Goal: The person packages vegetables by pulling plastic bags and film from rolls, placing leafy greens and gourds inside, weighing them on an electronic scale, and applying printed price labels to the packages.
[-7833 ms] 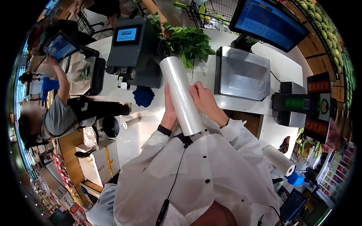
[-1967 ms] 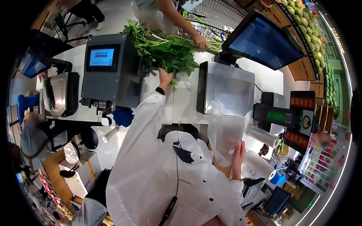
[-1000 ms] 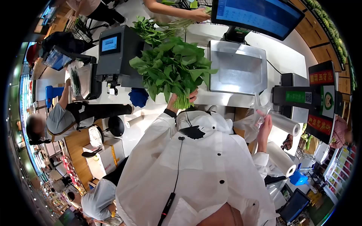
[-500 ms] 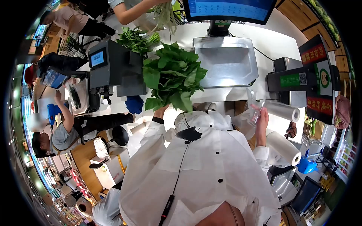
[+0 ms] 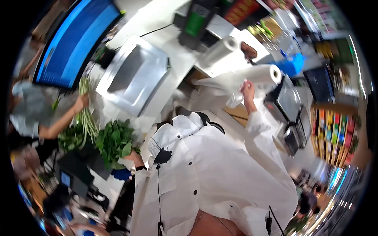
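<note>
White countertop point(image 5: 173, 45) carries a steel scale point(image 5: 136, 76) at ten o'clock. At half past eight the left hand point(image 5: 134, 155), partly hidden, is closed on leafy greens point(image 5: 113, 141); at two the right hand point(image 5: 248, 92) pinches a plastic bag point(image 5: 235, 99).

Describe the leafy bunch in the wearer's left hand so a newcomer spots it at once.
Start at the big blue-lit monitor, upper left; find the metal scale plate below and right of it. Below that plate in the picture, in the wearer's left hand, is the leafy bunch. Its broad green leaves set it apart from the long pale stems in another person's hand.
</note>
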The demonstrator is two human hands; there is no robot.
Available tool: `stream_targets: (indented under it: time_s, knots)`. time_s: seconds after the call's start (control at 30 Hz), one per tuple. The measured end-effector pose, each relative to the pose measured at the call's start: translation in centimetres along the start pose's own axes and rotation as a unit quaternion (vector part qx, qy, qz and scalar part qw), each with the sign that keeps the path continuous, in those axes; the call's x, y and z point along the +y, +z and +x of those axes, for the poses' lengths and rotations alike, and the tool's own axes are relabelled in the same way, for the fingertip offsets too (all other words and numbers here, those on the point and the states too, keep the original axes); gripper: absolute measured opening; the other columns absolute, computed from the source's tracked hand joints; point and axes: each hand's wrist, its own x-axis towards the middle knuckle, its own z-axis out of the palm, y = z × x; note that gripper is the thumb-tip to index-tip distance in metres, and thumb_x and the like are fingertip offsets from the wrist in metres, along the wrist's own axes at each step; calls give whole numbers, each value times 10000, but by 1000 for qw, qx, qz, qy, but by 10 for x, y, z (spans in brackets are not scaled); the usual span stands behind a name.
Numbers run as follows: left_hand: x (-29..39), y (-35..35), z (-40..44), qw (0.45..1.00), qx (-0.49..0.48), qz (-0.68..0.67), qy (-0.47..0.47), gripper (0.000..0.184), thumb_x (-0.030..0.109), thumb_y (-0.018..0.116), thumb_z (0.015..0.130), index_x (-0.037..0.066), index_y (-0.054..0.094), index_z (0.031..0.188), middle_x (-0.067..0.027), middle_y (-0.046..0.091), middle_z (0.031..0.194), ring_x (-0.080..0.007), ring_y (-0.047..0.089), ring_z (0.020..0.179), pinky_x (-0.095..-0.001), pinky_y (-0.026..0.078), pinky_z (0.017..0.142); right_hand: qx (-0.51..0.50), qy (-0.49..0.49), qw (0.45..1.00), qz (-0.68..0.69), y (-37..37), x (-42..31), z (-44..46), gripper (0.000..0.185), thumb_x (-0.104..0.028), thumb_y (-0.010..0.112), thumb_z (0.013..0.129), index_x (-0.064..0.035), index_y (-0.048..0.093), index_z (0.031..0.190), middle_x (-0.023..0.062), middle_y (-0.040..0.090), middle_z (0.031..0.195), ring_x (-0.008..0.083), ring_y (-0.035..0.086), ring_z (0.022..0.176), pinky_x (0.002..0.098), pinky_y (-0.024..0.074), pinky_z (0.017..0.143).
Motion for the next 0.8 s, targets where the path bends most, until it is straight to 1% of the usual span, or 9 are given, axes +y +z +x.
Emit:
stream_targets:
  time_s: [0.07, 0.17, 0.27, 0.4, 0.43, 0.5, 0.6, 0.7, 0.8]
  knots:
    - [-11, 6, 20, 997, -31, 62, 25, 522, 74, 691, 805, -58, 457, 1253, -136, 574, 1223, -266, 560, 1030, -357, 453, 921, -6, -29, 999, 34, -19, -9, 33, 226, -161, 522, 957, 39, 586, 1042, 21, 579, 772, 78, 509, 635, 217, 434, 563]
    - [-37, 20, 36, 969, 3, -221, -113, 477, 86, 660, 834, -37, 465, 1252, -126, 546, 1268, -260, 541, 1077, -365, 441, 942, 45, -78, 996, -23, 8, -44, 38, 305, -49, 461, 909, 16, 595, 1176, 72, 630, 922, 123, 587, 755, 244, 478, 654]
    - [-64, 28, 35, 981, -14, -143, -129, 478, 181, 629, 880, -14, 465, 1285, -110, 515, 1319, -244, 498, 1159, -355, 383, 1009, 110, -194, 974, -27, 55, -78, 49, 272, -37, 468, 909, -15, 633, 1123, 115, 662, 938, 163, 621, 836, 276, 479, 757]
    - [80, -9, -27, 987, -134, -5, -87, 612, 220, 778, 756, -36, 507, 1242, -120, 532, 1296, -249, 535, 1074, -378, 420, 934, 246, -325, 912, -30, 80, -85, 143, 258, -8, 473, 880, 1, 630, 1086, 166, 666, 984, 270, 641, 900, 343, 480, 813]
    - [52, -12, -15, 978, -149, -3, -149, 673, 283, 790, 743, -49, 497, 1249, -128, 536, 1287, -256, 536, 1061, -398, 422, 906, 252, -300, 919, -49, 85, -89, 156, 268, 4, 462, 866, 6, 626, 1077, 183, 660, 976, 316, 634, 909, 361, 480, 821]
    - [34, -26, -18, 959, -129, 42, -250, 708, 384, 778, 741, -24, 504, 1252, -127, 548, 1257, -264, 543, 1039, -408, 430, 877, 251, -296, 914, -115, 96, -46, 202, 275, 7, 455, 852, 11, 627, 1067, 193, 654, 974, 357, 626, 906, 373, 479, 813]
    - [59, -49, -53, 907, -126, 131, -379, 720, 460, 749, 746, -7, 512, 1239, -128, 568, 1208, -250, 558, 1002, -403, 450, 831, 103, -189, 954, -211, 111, 51, 242, 438, -163, 536, 840, 73, 502, 1208, 274, 535, 1217, 403, 504, 1142, 416, 382, 997]
    - [66, -67, -73, 883, -200, 179, -385, 662, 437, 733, 771, -6, 530, 1219, -120, 576, 1192, -234, 562, 1009, -389, 458, 833, 42, -204, 955, -211, 133, 98, 241, 517, -202, 544, 859, 93, 431, 1268, 297, 469, 1286, 416, 437, 1212, 423, 331, 1047]
    - [70, -65, -76, 868, -294, 234, -325, 605, 413, 717, 796, -5, 548, 1199, -112, 585, 1177, -218, 567, 1016, -374, 466, 836, 24, -274, 943, -187, 138, 85, 193, 418, -151, 517, 886, 66, 457, 1238, 278, 494, 1250, 428, 449, 1176, 434, 341, 1029]
